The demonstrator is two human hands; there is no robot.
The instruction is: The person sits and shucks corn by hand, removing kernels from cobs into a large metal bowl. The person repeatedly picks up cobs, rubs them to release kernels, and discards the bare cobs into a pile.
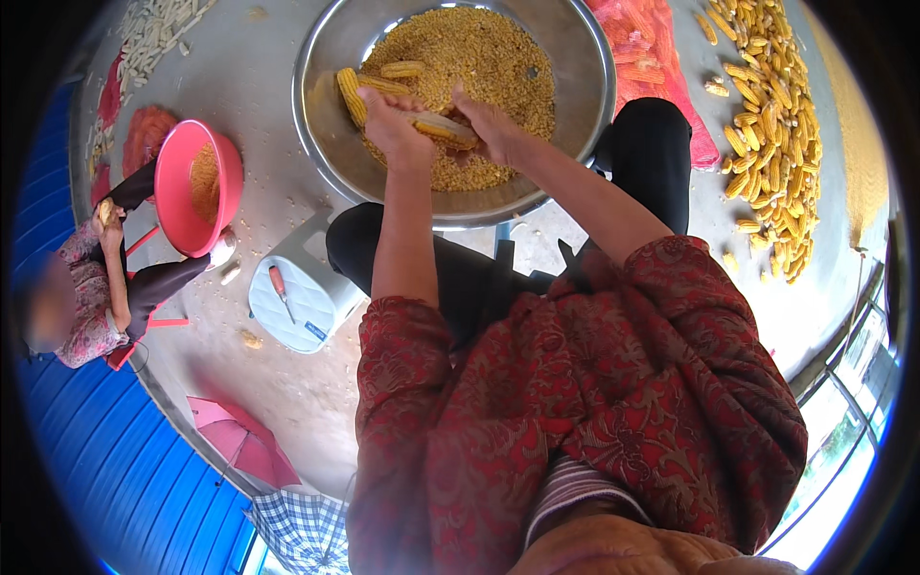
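Cob (447, 133), partly bare, over loose kernels (460, 43) in steel basin (321, 125) | left hand (395, 126) wrapped round one end, right hand (491, 125) curled on the other | best held low: left steady, right working from the bare strip, so kernels should fall inside

Grey floor (259, 67) bearing heaped corncobs (771, 144), pink umbrella (244, 443)

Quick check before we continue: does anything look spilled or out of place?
Yes: small scraps, apparently corn, lie scattered on the floor near the stool, outside any container. A red-handled tool with a thin shaft also lies loose on the stool's seat, an odd spot.
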